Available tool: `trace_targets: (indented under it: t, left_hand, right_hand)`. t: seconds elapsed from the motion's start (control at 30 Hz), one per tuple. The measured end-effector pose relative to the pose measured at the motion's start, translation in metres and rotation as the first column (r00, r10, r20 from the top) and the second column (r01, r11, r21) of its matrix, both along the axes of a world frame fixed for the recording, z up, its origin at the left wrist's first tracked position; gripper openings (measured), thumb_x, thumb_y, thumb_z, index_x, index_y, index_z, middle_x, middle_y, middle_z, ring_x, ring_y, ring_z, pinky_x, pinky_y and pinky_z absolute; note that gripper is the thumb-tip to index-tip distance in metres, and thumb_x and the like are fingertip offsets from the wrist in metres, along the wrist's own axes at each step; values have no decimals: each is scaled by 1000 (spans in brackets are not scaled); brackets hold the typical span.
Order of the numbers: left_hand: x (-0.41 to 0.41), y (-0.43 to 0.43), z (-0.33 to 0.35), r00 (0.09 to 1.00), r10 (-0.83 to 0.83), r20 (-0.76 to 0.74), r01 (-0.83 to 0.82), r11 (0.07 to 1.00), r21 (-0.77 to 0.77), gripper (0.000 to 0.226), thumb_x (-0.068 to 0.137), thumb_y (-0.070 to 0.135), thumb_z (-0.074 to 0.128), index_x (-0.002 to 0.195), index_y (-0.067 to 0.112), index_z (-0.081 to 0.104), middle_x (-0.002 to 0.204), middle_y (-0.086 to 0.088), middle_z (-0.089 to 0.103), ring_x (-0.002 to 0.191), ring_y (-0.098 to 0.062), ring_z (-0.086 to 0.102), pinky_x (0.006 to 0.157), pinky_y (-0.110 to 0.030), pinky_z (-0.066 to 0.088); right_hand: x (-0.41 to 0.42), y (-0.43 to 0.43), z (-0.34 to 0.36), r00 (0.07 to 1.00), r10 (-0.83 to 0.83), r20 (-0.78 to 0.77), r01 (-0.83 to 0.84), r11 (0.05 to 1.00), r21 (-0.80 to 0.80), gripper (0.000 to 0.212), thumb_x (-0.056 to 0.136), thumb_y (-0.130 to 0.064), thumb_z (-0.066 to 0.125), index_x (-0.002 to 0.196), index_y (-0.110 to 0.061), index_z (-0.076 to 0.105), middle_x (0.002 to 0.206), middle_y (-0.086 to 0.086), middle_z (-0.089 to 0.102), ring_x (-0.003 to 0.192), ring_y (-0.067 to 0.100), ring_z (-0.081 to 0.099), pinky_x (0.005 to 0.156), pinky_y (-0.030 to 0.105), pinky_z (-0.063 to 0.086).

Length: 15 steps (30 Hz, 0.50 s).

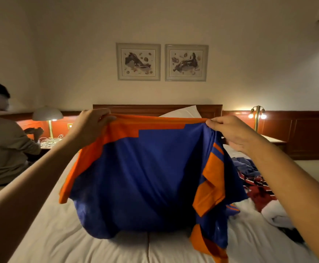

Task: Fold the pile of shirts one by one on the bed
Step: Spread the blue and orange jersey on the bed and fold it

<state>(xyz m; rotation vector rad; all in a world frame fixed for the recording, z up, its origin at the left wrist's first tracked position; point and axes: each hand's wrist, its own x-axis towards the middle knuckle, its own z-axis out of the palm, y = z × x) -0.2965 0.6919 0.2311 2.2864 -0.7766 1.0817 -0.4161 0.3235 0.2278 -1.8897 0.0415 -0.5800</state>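
A blue shirt with orange panels [145, 173] hangs spread in the air above the white bed [63, 240]. My left hand [90, 126] pinches its top edge on the left, and my right hand [228, 131] pinches the top edge on the right. The shirt's lower part bulges toward me, and its hem hangs close over the sheet. An orange sleeve dangles at the lower right. A pile of shirts [257, 186] in blue, red and white lies on the bed's right side, partly hidden behind my right forearm.
Another person [5, 149] sits at the left edge of the bed, facing away. A lamp [47, 114] and a tangle of cables [50, 142] are on the left nightstand. A brass lamp [257, 115] glows at the right. A pillow [183, 112] leans on the wooden headboard [154, 108].
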Motion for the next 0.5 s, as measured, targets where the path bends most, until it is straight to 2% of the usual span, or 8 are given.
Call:
trace_targets:
  t: [0.03,0.1,0.13,0.17,0.23,0.27,0.37,0.5]
  left_hand:
    - [3,1,-2,997,-40,-65,35,996,-87,28,100,24,58,74,14,59,67,-6,60,59,-18,48,59,-32,40]
    - [7,-1,-6,975,-124,-184,74,963,-259,26,100,15,57,75,22,60,79,-9,64,67,-19,50,57,-18,37]
    - [7,-2,-7,965,-147,-216,76,950,-304,27,99,13,57,76,25,60,85,-10,64,74,-19,51,58,-16,36]
    - [7,-2,-8,962,-152,-226,75,946,-317,28,99,12,57,76,28,60,88,-10,64,79,-20,51,60,-15,36]
    - [5,0,-5,973,-123,-193,63,955,-290,24,99,12,57,80,26,64,92,-10,65,86,-20,53,65,-14,38]
    - [4,2,-3,982,-97,-164,50,962,-269,18,99,14,57,86,21,68,94,-10,67,88,-21,55,69,-18,39]
    - [8,10,3,997,-40,-66,25,976,-218,19,99,25,56,97,15,72,93,-8,71,90,-24,60,78,-35,43]
    - [7,7,5,1000,-17,3,17,982,-187,20,100,28,54,92,21,71,84,-2,68,84,-23,59,76,-40,45]
  right_hand:
    - [-1,3,-3,995,103,4,-102,980,171,21,99,-22,58,105,-5,69,97,6,72,94,21,65,75,28,52]
    - [-3,9,-10,989,146,25,-148,962,230,30,100,-35,53,97,-9,68,90,3,75,89,18,69,78,28,53]
    - [-3,11,-12,994,107,28,-110,987,116,39,99,-45,51,93,-10,68,87,3,74,84,16,68,78,28,53]
    - [-4,12,-14,997,58,47,-54,995,-89,50,94,-55,49,88,-8,65,80,6,69,78,15,64,74,29,50]
    - [-2,10,-17,991,-13,134,84,839,-538,66,82,-67,53,76,-1,55,70,19,54,64,20,49,63,33,39]
    - [-1,7,-18,983,-29,179,142,735,-663,66,80,-66,58,74,-1,54,69,19,53,61,23,46,60,34,37]
    - [3,-8,-13,954,-44,298,259,626,-735,47,84,-52,68,69,-8,60,64,7,58,61,20,53,61,35,41]
    - [4,-17,-6,918,-110,381,353,665,-658,40,90,-40,67,74,-4,69,66,10,62,65,24,58,63,34,42]
